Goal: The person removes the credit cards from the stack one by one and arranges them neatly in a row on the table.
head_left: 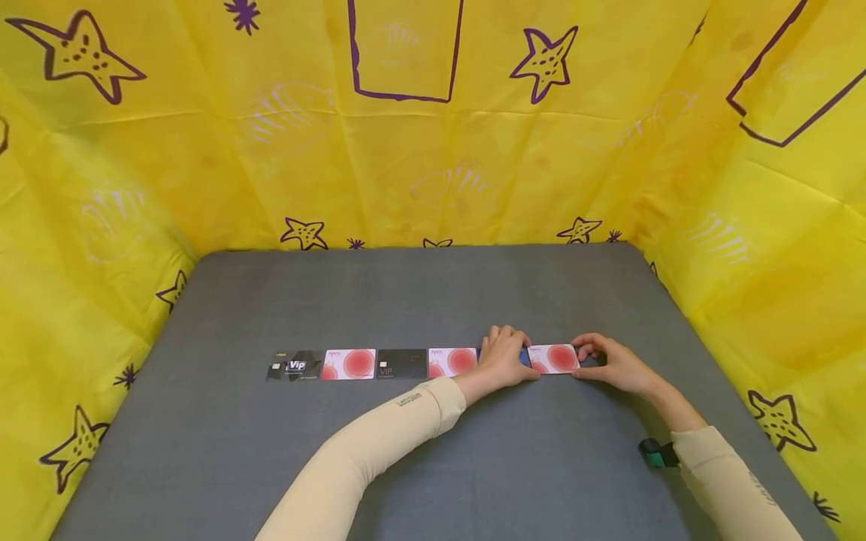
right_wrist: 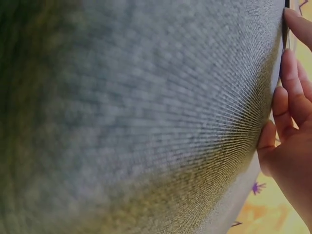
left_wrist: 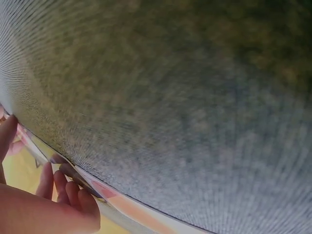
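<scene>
A row of bank-style cards lies on the grey table (head_left: 433, 458). At its right end is a pink and white card (head_left: 553, 359) with red circles. The left hand (head_left: 502, 358) holds this card by its left edge, thumb at the near corner and a finger at the far one. The right hand (head_left: 617, 366) pinches its right edge in the same way. Beneath the left hand a blue card (head_left: 524, 357) is mostly hidden. Both wrist views show the hands low against the tabletop, with the left hand's fingers (left_wrist: 46, 181) by the card edges.
Leftward in the row lie a pink card (head_left: 452, 362), a black VIP card (head_left: 402, 364), another pink card (head_left: 349, 364) and a dark patterned VIP card (head_left: 295, 365). A black and green strap (head_left: 658, 454) is by the right sleeve. Yellow cloth (head_left: 406, 173) surrounds the table.
</scene>
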A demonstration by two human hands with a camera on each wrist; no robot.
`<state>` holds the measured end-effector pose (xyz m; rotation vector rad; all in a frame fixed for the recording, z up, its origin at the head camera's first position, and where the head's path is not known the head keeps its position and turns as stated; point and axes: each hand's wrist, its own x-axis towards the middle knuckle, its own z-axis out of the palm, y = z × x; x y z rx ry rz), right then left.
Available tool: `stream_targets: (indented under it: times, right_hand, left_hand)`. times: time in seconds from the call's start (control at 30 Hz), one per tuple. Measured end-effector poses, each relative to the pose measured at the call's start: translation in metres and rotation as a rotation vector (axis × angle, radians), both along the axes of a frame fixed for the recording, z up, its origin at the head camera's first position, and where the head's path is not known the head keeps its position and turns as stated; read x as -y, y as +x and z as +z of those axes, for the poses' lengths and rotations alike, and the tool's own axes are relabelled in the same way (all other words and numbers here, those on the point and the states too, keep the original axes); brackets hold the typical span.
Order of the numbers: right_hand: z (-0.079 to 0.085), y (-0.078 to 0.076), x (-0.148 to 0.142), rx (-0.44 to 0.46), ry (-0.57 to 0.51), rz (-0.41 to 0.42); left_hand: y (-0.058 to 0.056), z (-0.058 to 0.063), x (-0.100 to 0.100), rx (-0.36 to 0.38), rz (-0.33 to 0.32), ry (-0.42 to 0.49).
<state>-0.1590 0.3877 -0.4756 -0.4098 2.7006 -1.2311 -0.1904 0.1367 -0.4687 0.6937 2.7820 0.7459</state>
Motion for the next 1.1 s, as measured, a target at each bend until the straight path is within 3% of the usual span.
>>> stream_targets:
  times: [0.2, 0.5, 0.9, 1.1]
  right_hand:
    - [0.003, 0.000, 0.003, 0.003, 0.011, 0.012]
    - [0.034, 0.012, 0.022, -0.002, 0.020, 0.039]
    - [0.004, -0.003, -0.001, 0.024, 0.051, 0.024]
    - [-0.001, 0.000, 0.009, -0.068, 0.133, -0.026]
  left_hand:
    - [0.001, -0.001, 0.001, -0.007, -0.006, -0.003]
    - [0.003, 0.000, 0.001, -0.004, -0.024, -0.009]
    - [0.002, 0.001, 0.001, -0.013, -0.025, -0.020]
    - [0.002, 0.001, 0.004, 0.026, -0.084, 0.006]
